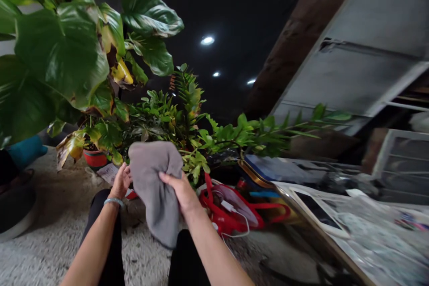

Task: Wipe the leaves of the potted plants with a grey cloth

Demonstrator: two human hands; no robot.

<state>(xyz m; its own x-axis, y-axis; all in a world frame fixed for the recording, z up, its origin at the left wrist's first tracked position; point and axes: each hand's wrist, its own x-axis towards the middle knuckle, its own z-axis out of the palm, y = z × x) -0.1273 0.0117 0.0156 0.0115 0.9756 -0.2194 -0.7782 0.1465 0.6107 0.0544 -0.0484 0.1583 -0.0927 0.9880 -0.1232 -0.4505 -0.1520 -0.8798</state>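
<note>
Just left of the red tote bag [214, 216], a grey cloth [154, 192] hangs gripped in both hands: the left hand [120, 182] clenches its side, the right hand [179, 192] clasps its upper edge.

1. No legible text in view
2. Paper slip [107, 173] beside red plant pot [94, 159]: marks present, too small to read
3. Printed sheets [378, 237], lower right: blurred, unreadable
4. Grey cloth [154, 187]: no readable label

Black trousers [107, 250] and a thin silvery bracelet [114, 202] (on the left wrist [116, 193]) are all that is worn in view
</note>
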